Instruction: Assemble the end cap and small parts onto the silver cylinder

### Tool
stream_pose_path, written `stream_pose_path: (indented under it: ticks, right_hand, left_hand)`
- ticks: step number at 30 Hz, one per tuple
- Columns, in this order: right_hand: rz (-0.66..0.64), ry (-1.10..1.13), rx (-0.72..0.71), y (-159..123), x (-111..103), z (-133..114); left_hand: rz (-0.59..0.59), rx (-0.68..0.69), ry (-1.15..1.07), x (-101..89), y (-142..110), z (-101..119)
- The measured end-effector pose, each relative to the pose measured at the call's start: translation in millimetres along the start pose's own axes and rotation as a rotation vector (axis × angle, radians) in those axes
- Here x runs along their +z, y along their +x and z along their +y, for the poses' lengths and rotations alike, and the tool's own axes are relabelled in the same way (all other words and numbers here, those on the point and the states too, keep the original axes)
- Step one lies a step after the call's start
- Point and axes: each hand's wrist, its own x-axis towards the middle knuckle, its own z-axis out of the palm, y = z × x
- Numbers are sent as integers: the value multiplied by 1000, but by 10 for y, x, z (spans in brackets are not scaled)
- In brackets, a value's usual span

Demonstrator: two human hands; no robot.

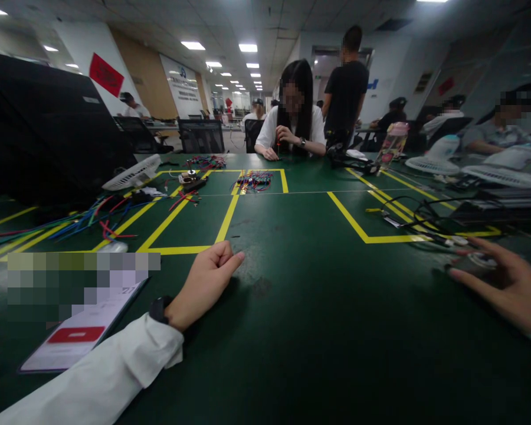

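Observation:
My left hand (210, 283) rests loosely closed on the green table, thumb pointing right, and nothing shows between its curled fingers. A dark band circles that wrist below a white sleeve. At the right edge, my right hand (508, 283) grips a short grey metal cylinder (478, 263) with a round ring on its end, possibly a small motor. Thumb and fingers wrap its sides, and part of it is hidden. Black cables (418, 215) lie just beyond that hand. Left of my left forearm is a printed card in a clear sleeve (77, 336).
Yellow tape (228, 218) marks boxes on the table (292, 313). Bundles of coloured wires (254, 181) lie ahead, loose wires (110, 227) at left by a black monitor (48, 130). Opposite, a person (292, 118) holds a screwdriver. A bottle (392, 144) and white fans (438, 156) stand right.

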Motion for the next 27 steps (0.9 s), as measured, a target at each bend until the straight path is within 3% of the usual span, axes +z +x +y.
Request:
stream_pose_path:
  ticks: [2,4,5,10,13,16,18,19,23,25,27]
  right_hand:
    - [114,67,-52,-7,-41,-185]
    - [254,86,-195,-14,-57,-401]
    - [260,77,-283,-20,-47,-515]
    - [-19,133,-631,-92,201,-1099]
    - [-180,235,-659,-148,394,-1383]
    - [-300,269,-680,-152,460,-1497]
    - [-225,169,-719,-101,398,-1452]
    - [-121,83,-709,-63,340,-1396]
    - [297,-256,-409,72,62,-953]
    - [305,-316,-258,72,-26,-590]
    - [195,-317,-178,22,-53,-160]
  left_hand:
    - [-12,-7,3,-2,4,-6]
    - [-14,-9,4,-2,6,-3]
    - [-11,-8,4,-1,7,1]
    - [-6,-6,9,0,5,14]
    - [1,5,7,-1,0,12]
    - [28,20,-10,-1,-7,11]
    - [45,26,-21,0,-11,14]
    - [52,28,-26,2,-12,17]
    - [69,31,-27,11,-9,29]
    - [68,32,-23,14,-7,34]
    - [64,35,-21,15,-7,39]
